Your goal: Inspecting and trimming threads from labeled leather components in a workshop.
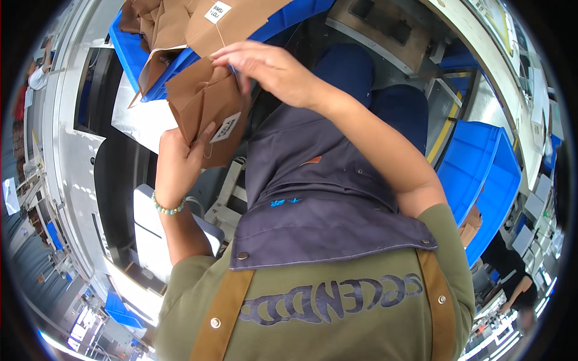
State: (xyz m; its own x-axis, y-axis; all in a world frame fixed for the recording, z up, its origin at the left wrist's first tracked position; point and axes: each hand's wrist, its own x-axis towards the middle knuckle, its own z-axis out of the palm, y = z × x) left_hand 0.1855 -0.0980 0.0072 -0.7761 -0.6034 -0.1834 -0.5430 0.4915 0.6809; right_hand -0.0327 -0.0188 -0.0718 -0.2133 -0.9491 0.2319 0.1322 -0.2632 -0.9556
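Observation:
My left hand grips a bundle of brown, flat, flexible pieces by its lower left edge, thumb on the front. Whether they are cloth or leather, I cannot tell. A white printed label sits on the front piece, and a thin loop of thread hangs below it. Over the bundle's upper edge reaches my right hand, its fingers stretched out to the left and the thumb apart, partly blurred. A thread runs to these fingers from a second white label on a brown piece above.
A blue bin heaped with more brown pieces stands just beyond the bundle. Blue bins on my right hold some brown material. A metal bench runs along the left. A person in black is at the far right.

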